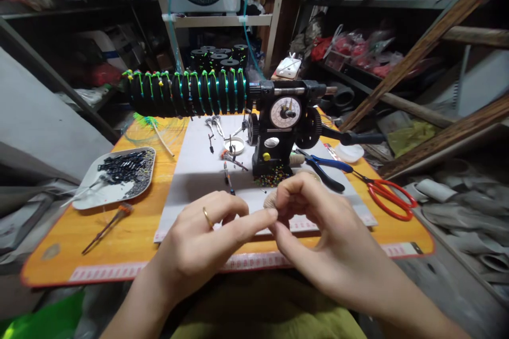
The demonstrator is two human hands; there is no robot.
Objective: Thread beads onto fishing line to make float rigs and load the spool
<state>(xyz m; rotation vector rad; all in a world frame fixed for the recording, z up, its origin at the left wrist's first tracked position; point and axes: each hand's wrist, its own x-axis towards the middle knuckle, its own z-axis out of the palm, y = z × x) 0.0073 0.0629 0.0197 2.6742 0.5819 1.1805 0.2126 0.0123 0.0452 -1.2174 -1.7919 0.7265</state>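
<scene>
olive cloth [270, 312] lay nearest, low between two bare forearms, and just above it the hands met! the left hand [210, 233], gold ring [207, 217] on one finger, had its index stretched out to touch the right fingertips, its other fingers curled. the right hand [330, 228] had thumb and index drawn together in a pinch; whether either hand gripped anything tiny, i could not tell. a beige fabric-like piece [270, 201] showed right at those right fingertips, over the front of the white board [191, 185]; worn or held, that was unclear. just beyond sat a heap of colourful beads [274, 176], at the foot of a black hand-crank winding machine [274, 132] with dark coils [185, 95], green-tied, along its shaft. off to the right: blue-and-black-handled pliers [332, 163], then red-handled scissors [398, 216]. over on the left, a white tray [91, 205] held small black parts [127, 167].
</scene>
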